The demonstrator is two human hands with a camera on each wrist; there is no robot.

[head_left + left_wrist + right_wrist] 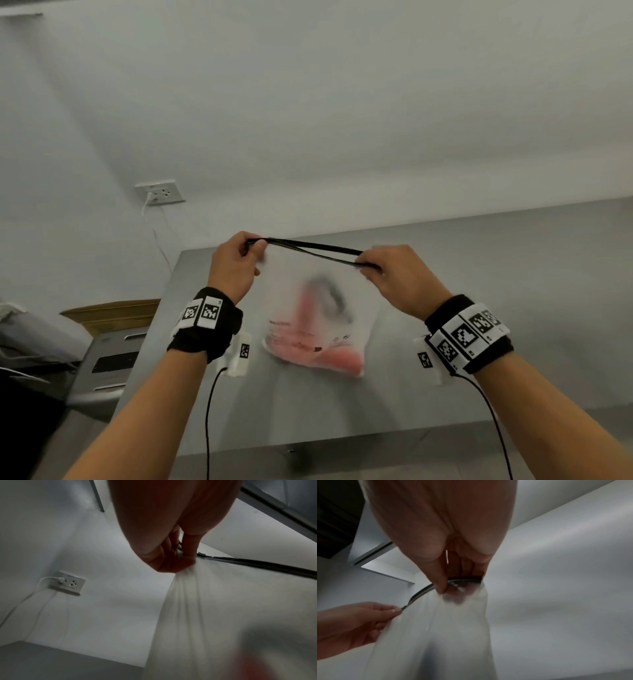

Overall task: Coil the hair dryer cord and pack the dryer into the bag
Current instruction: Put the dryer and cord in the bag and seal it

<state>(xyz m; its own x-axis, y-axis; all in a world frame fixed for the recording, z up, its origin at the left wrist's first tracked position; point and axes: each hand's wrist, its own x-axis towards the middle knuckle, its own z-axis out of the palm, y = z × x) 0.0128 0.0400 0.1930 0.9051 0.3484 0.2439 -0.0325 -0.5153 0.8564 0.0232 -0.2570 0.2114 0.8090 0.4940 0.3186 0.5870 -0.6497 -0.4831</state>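
Note:
A frosted white bag (318, 298) with a black zip strip (308, 250) along its top hangs above the steel table (479, 308). Through the plastic shows a blurred pink hair dryer (308, 339) with its dark cord (330, 291) coiled above it. My left hand (251, 245) pinches the left end of the zip strip, and in the left wrist view the left hand (181, 559) grips bunched bag plastic (214, 601). My right hand (368, 265) pinches the right end; in the right wrist view the right hand (447, 588) holds the strip (419, 593).
A wall socket (161, 193) with a white plug and cable sits on the wall at the left. A cardboard box (113, 313) and a grey appliance (109, 363) stand left of the table. The table's front edge (308, 448) runs below my forearms.

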